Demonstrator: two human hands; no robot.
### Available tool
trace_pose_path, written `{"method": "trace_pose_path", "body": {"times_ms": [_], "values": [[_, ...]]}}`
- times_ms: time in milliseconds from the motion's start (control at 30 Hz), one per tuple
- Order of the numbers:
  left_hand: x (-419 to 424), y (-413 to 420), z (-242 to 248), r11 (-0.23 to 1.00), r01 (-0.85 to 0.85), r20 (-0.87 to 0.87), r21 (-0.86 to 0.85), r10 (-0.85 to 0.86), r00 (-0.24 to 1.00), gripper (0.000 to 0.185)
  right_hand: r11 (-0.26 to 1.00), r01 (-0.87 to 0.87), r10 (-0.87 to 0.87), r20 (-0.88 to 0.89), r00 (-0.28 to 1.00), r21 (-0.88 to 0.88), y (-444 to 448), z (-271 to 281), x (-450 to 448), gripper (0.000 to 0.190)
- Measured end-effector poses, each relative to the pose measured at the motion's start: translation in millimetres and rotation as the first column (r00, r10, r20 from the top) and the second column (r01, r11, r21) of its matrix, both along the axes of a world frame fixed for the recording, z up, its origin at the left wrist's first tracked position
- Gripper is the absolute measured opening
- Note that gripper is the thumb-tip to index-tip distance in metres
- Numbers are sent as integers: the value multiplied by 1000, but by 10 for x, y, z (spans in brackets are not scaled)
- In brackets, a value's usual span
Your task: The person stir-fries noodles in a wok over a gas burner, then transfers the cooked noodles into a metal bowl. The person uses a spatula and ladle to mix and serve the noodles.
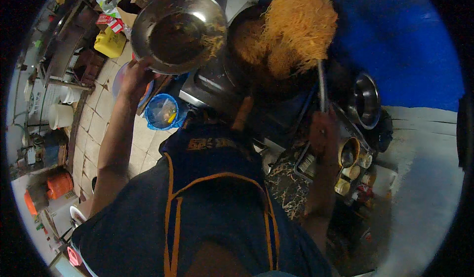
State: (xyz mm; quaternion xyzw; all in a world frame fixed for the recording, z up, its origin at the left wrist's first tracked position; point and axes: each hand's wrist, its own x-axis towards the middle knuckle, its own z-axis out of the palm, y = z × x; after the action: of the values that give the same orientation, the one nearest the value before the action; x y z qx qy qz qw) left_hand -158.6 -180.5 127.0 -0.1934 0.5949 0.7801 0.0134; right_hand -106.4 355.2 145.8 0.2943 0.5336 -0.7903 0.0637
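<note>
My left hand point(139, 75) grips the near rim of a metal bowl point(159, 64), holding it tilted over the floor at the left of a stove. A few yellowish shreds cling to the bowl's inner right side. My right hand point(323, 128) is closed around the metal handle of a utensil point(322, 84); its head is hidden under a large heap of orange-brown shredded food point(301, 21). That heap is raised above a dark wok point(237, 65), in which more of the same shreds point(251, 43) lie. The wok's wooden handle point(243, 112) points towards my apron.
Below the metal bowl stand a blue-lined bin point(163, 112) and a round tub point(120, 82). A yellow jug point(110, 42) sits at upper left. To the right are an empty metal basin point(366, 101), a yellow-rimmed container point(349, 153), several jars point(351, 172) and a tray with a brush point(306, 164).
</note>
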Motion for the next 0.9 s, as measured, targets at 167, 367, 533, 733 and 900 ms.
{"method": "trace_pose_path", "body": {"times_ms": [167,367,533,733,900], "values": [[-549,426,96,999,41,79,14,-42,996,35,945,-189,142,-183,973,-267,-38,1162,85,48],[-1170,972,19,950,311,142,-12,-306,941,28,984,-178,162,-332,929,-19,-444,1927,104,48],[-1410,1247,-171,846,527,82,75,-532,843,24,895,-425,442,-385,811,133,73,1545,-30,47],[-832,1373,354,856,492,57,157,-505,861,34,516,-636,621,261,739,574,-23,1508,-578,53],[-645,1400,-202,849,458,14,263,-478,879,37,164,-863,622,629,466,477,-549,2158,-1044,54]]}}
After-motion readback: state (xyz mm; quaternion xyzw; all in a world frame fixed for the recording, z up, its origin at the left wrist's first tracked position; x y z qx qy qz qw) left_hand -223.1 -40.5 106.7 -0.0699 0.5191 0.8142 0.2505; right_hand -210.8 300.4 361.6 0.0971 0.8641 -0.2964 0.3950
